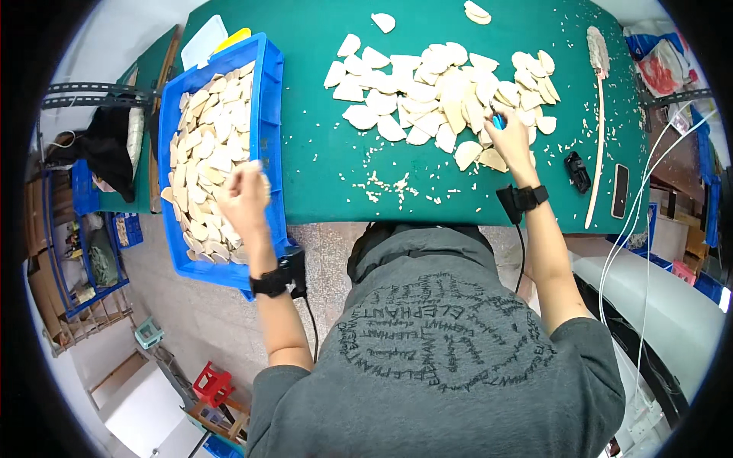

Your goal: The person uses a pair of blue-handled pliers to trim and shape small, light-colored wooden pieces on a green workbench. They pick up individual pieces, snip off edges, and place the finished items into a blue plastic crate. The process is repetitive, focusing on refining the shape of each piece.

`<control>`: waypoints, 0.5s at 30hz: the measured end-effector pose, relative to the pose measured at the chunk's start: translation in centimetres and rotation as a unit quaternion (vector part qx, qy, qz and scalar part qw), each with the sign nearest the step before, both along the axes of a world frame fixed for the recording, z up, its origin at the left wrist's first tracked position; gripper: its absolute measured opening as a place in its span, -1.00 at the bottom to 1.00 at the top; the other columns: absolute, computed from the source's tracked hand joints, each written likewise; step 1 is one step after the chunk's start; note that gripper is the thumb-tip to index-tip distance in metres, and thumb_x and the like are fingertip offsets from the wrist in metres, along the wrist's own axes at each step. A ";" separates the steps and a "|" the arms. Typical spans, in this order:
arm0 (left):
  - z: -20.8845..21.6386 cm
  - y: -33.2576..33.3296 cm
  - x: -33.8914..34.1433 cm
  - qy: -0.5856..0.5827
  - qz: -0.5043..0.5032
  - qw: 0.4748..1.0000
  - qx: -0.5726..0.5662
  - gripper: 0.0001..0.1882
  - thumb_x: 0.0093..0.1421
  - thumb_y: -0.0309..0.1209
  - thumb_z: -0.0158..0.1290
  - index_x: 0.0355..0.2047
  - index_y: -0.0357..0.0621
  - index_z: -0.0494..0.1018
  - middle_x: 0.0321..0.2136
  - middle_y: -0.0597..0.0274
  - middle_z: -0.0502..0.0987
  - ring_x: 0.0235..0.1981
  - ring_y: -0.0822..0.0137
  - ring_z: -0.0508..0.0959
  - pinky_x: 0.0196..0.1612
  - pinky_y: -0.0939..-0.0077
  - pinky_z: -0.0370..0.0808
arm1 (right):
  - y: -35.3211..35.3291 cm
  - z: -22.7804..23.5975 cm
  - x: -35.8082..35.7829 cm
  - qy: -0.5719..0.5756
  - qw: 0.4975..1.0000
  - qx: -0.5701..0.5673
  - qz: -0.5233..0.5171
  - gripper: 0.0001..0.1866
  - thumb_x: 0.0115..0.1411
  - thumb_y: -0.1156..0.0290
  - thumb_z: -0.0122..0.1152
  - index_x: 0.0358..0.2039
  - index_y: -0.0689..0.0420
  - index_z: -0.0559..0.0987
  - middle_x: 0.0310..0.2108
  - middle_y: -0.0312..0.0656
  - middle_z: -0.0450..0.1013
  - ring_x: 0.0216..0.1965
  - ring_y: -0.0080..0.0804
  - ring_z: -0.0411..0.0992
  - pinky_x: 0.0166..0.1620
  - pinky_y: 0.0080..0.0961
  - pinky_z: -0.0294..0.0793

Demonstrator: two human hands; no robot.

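Note:
My left hand (246, 200) is over the right part of a blue plastic crate (272, 130), its fingers curled and slightly blurred. A tan edge shows beside them, but I cannot make out what it is. Flat cream pieces (200, 164), many with one rounded side, fill the crate. At the right of the table, my right hand (511, 145) is closed around a small blue object (499, 121), mostly hidden by the fingers. It reaches into a loose pile of similar cream pieces (420, 91) on the green tabletop (321, 153).
Small pale scraps (401, 185) are scattered on the table. Toward the right edge lie a black object (577, 172), a long stick with a fluffy head (599, 114) and a phone (620, 191). White cables (637, 183) hang there. A red stool (213, 384) stands lower left.

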State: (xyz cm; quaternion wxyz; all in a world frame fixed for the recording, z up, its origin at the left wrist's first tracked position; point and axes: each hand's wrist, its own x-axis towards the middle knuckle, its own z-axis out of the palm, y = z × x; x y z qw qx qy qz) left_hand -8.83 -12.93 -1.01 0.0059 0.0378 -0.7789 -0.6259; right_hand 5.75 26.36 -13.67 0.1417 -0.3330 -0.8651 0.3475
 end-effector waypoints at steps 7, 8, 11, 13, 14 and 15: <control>-1.0 -11.2 -4.2 0.141 0.115 0.896 -0.406 -0.72 0.18 -0.27 0.04 -0.26 -0.25 0.54 -0.35 0.23 0.56 -0.29 0.35 0.50 -0.18 0.48 0.39 | 0.4 -3.5 -3.5 -0.023 0.979 0.148 0.140 -0.68 0.02 0.33 0.23 -0.25 0.22 0.43 -0.19 -0.07 0.36 -0.20 -0.05 0.42 -0.17 -0.23 0.42; -1.6 -9.7 -4.0 0.154 0.072 0.908 -0.383 -0.72 0.18 -0.28 0.04 -0.24 -0.23 0.54 -0.29 0.20 0.56 -0.24 0.34 0.50 -0.13 0.47 0.38 | 0.5 -3.6 -3.6 -0.029 0.977 0.144 0.152 -0.71 0.02 0.38 0.23 -0.26 0.21 0.42 -0.21 -0.07 0.35 -0.21 -0.05 0.41 -0.18 -0.21 0.42; -3.9 -1.3 -0.8 0.044 -0.063 0.970 -0.231 -0.74 0.19 -0.29 0.05 -0.21 -0.17 0.53 -0.23 0.20 0.54 -0.22 0.36 0.50 -0.10 0.47 0.38 | 0.4 -4.2 -3.8 -0.027 0.965 0.156 0.210 -0.74 -0.05 0.56 0.16 -0.29 0.18 0.41 -0.25 -0.07 0.35 -0.23 -0.03 0.41 -0.20 -0.18 0.40; -6.3 4.6 1.1 0.046 -0.209 0.963 -0.162 -0.75 0.19 -0.29 0.06 -0.22 -0.17 0.55 -0.28 0.24 0.54 -0.27 0.46 0.48 -0.18 0.58 0.40 | 1.0 -4.2 -3.6 -0.045 0.965 0.137 0.218 -0.72 -0.08 0.61 0.13 -0.28 0.17 0.41 -0.26 -0.08 0.36 -0.24 -0.03 0.41 -0.20 -0.18 0.40; -7.2 7.1 2.1 -0.034 -0.266 0.957 -0.109 -0.72 0.21 -0.25 0.05 -0.20 -0.18 0.54 -0.26 0.24 0.54 -0.28 0.47 0.48 -0.20 0.59 0.41 | 0.8 -4.0 -3.5 -0.065 0.966 0.132 0.213 -0.70 -0.09 0.63 0.12 -0.26 0.16 0.41 -0.27 -0.07 0.37 -0.23 -0.03 0.41 -0.22 -0.17 0.40; -7.8 9.3 3.1 -0.113 -0.321 0.939 -0.055 -0.69 0.22 -0.22 0.03 -0.19 -0.19 0.54 -0.25 0.24 0.55 -0.28 0.47 0.48 -0.23 0.60 0.42 | 0.6 -3.8 -3.3 -0.064 0.968 0.123 0.208 -0.68 -0.11 0.62 0.12 -0.26 0.16 0.40 -0.27 -0.06 0.37 -0.23 -0.03 0.41 -0.23 -0.17 0.41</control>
